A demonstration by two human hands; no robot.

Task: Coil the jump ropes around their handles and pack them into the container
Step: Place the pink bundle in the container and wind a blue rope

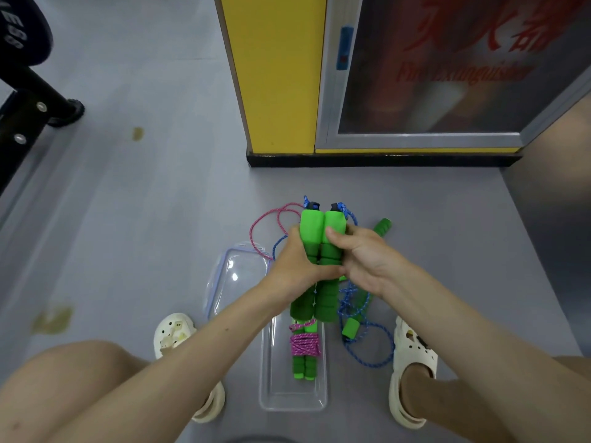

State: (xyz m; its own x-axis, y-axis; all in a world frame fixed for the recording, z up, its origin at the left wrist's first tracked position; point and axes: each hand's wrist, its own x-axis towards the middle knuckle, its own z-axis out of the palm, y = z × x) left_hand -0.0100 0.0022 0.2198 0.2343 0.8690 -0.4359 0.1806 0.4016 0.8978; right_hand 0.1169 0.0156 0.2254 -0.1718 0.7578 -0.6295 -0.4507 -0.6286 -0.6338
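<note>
- One jump rope is judged finished: a coiled bundle point(305, 343), with pink cord wound around its green handles, is seen lying inside the clear container point(294, 402), which is set on the floor between the person's feet.
- A pair of green foam handles point(323, 231) is held side by side above the container. The grip of the left hand point(294, 263) is clamped around the pair from the left, and the grip of the right hand point(361, 260) is closed on it from the right.
- No cord is seen wound on this pair yet. A blue rope point(367, 334) is spread in loose loops on the floor just beside the container.
- A loose pink cord point(271, 222) and a spare green handle point(382, 230) are seen on the floor beyond the hands, so at least one more rope is judged to be waiting.
- The lid point(236, 270) is laid on the floor left of the container; nothing is closed yet.
</note>
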